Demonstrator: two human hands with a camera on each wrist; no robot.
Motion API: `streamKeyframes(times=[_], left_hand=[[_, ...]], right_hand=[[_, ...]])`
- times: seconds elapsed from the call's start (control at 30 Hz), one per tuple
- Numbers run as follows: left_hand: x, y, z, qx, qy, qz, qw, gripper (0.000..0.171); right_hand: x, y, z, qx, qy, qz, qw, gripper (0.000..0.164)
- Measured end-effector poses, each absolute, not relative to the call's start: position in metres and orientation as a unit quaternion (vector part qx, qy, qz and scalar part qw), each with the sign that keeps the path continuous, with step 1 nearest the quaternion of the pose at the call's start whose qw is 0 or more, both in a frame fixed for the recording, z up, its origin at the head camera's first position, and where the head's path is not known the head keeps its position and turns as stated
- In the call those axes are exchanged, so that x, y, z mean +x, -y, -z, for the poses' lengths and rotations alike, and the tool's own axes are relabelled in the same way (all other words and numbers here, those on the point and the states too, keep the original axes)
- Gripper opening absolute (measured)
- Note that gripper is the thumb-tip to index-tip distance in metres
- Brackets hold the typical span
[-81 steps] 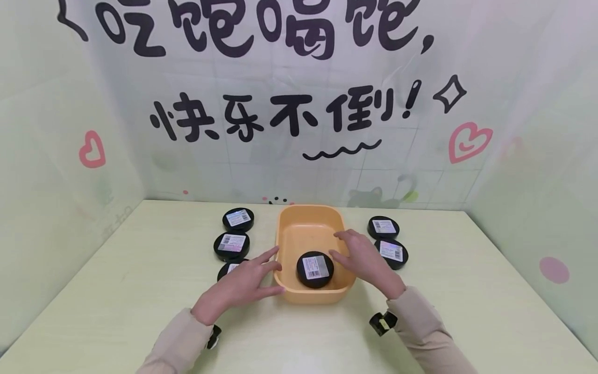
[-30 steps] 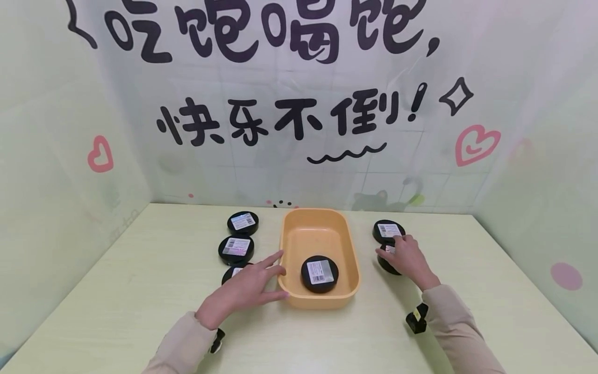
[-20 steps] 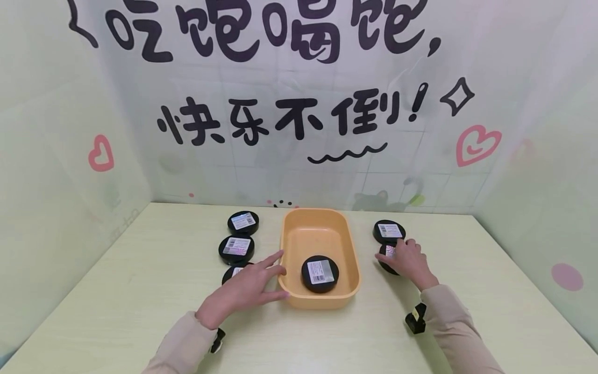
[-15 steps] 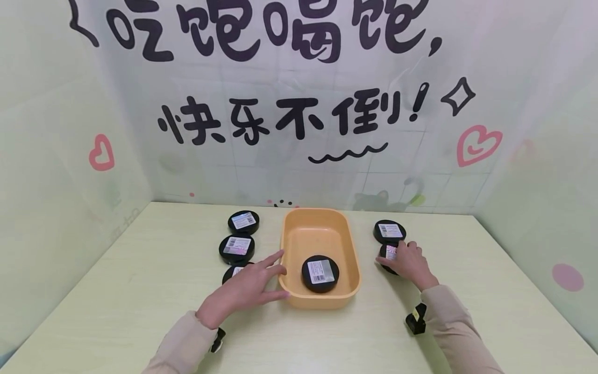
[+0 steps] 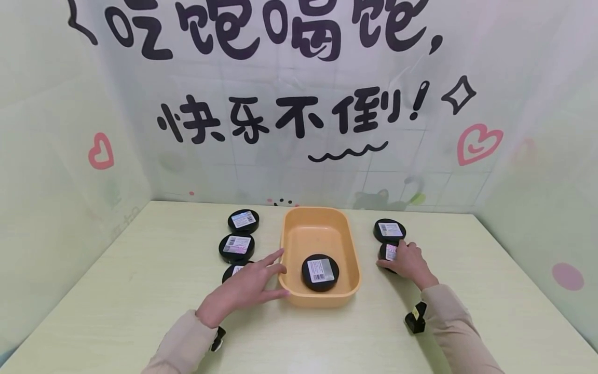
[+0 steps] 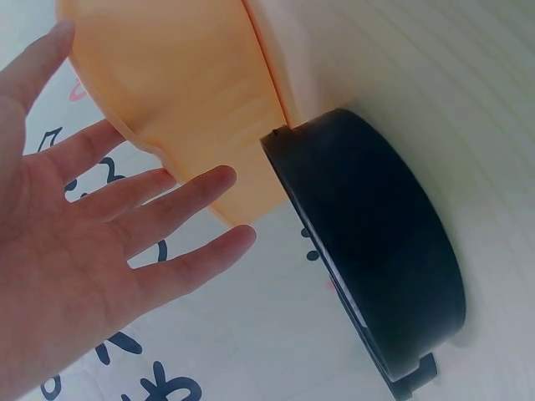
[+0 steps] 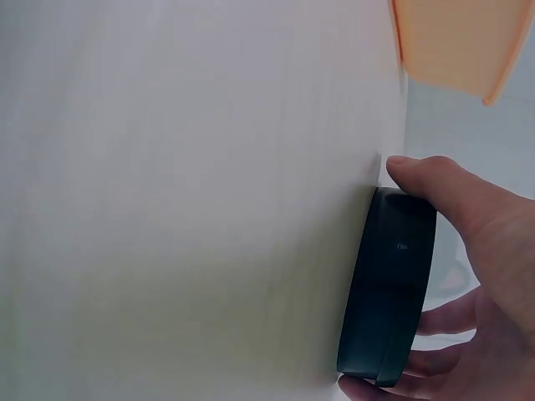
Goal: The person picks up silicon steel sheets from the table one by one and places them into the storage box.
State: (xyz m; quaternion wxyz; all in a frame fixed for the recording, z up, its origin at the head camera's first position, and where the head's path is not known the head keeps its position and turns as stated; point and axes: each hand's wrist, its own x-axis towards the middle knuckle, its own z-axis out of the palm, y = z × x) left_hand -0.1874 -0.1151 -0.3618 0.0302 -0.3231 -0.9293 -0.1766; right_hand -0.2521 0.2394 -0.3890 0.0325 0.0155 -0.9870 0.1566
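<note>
At the right of the head view, my right hand [image 5: 411, 264] grips a flat round black container [image 5: 390, 251] with a label on top. The right wrist view has the thumb on one side of this black container [image 7: 389, 284] and fingertips at the opposite side. My left hand [image 5: 245, 285] is spread, its fingertips at the left rim of an orange plastic basin [image 5: 317, 300]. In the left wrist view those fingers [image 6: 188, 200] are extended beside the basin wall. Another labelled black container [image 5: 320, 272] lies inside the basin, towards its near end.
Behind the gripped container lies a second one [image 5: 390, 230], right up against it. Left of the basin, more black containers [image 5: 236, 247] form a column, the nearest partly hidden by my left hand. A printed cloth backdrop [image 5: 299, 182] closes off the table's far edge.
My right hand has left the basin's right side and moved right to the nearer container there, its thumb and fingers closing on the sides. The left hand has stayed at the basin's rim.
</note>
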Motion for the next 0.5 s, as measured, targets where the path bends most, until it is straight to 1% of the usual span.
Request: streamKeyframes(times=[0.27, 0.4, 0.5], left_hand=[[-0.1875, 0.1147, 0.3611, -0.325, 0.930, 0.172, 0.031, 0.045], [-0.1875, 0.1151, 0.3611, -0.321, 0.931, 0.174, 0.024, 0.045], [-0.1871, 0.1155, 0.3610, -0.324, 0.928, 0.179, 0.029, 0.047]], right_hand=[[-0.2518, -0.2397, 0.3902, 0.021, 0.988, -0.151, 0.033, 0.072], [-0.2521, -0.2391, 0.3898, 0.017, 0.989, -0.148, 0.023, 0.073], [-0.2519, -0.2387, 0.3891, 0.016, 0.989, -0.147, 0.014, 0.075]])
